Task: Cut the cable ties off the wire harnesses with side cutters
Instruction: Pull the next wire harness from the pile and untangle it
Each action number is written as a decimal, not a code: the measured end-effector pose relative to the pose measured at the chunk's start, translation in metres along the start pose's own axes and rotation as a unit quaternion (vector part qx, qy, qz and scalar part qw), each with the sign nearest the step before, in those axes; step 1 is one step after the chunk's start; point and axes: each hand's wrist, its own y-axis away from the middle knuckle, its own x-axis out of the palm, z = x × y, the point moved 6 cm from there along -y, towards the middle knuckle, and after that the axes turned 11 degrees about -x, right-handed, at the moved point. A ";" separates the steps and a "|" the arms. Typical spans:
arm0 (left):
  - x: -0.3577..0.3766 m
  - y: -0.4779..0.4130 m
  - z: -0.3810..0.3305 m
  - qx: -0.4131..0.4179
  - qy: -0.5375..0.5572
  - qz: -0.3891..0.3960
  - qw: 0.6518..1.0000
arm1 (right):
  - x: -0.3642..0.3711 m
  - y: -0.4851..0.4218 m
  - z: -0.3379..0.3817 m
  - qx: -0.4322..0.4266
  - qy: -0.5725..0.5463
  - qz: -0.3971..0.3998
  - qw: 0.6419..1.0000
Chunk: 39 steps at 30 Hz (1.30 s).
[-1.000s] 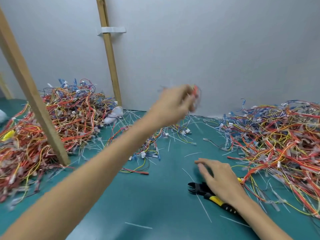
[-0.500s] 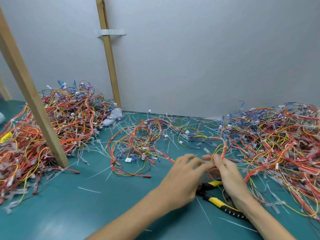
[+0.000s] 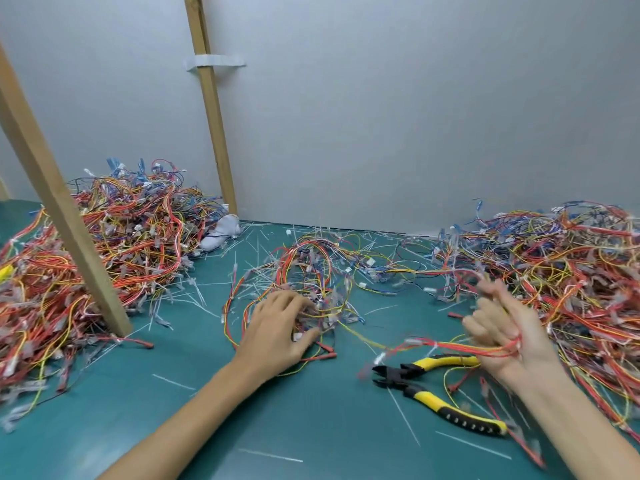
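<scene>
The black and yellow side cutters (image 3: 420,379) lie on the green mat (image 3: 311,427), handles spread, with neither hand on them. My right hand (image 3: 509,334) hovers just above and to the right of them, palm turned inward. It holds a red and orange wire harness (image 3: 450,345) that runs across the palm and trails left over the cutters. My left hand (image 3: 280,330) rests with fingers spread on a loose tangle of harnesses (image 3: 311,268) in the middle of the mat. Both hands are motion-blurred.
Big heaps of harnesses lie at the left (image 3: 121,244) and right (image 3: 571,271). Two wooden posts stand at the left (image 3: 59,202) and at the back (image 3: 211,116) against a grey wall. A white cloth (image 3: 221,230) and scattered cut ties (image 3: 403,417) lie on the mat.
My hands have parted. The left moved left onto the middle tangle; the right rose and moved right with a red harness. One second ago the left hand was raised high.
</scene>
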 end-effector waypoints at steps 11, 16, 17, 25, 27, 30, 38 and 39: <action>-0.032 -0.041 0.102 -0.171 -0.196 0.021 0.965 | 0.013 -0.012 0.068 -0.037 0.034 0.079 0.996; -0.033 -0.050 0.095 -0.176 -0.307 0.171 0.919 | -0.002 -0.004 0.018 0.048 0.363 0.074 0.928; -0.035 -0.051 0.083 -0.178 -0.319 0.177 0.914 | -0.003 -0.002 0.007 0.067 0.413 0.087 0.904; -0.056 -0.042 -0.065 0.015 0.095 -0.041 0.995 | 0.029 0.014 -0.025 0.046 0.493 0.239 0.835; -0.027 -0.038 -0.084 -0.042 0.247 0.089 0.964 | 0.039 0.022 -0.023 0.048 0.456 0.292 0.839; 0.030 -0.030 -0.104 -0.187 0.455 0.279 0.825 | 0.047 0.041 -0.030 0.079 0.397 0.362 0.840; 0.093 -0.028 -0.112 -0.344 0.707 0.315 0.532 | 0.033 0.090 -0.086 0.250 0.401 0.467 0.748; 0.094 -0.029 -0.111 -0.334 0.708 0.308 0.541 | 0.032 0.091 -0.088 0.249 0.408 0.464 0.745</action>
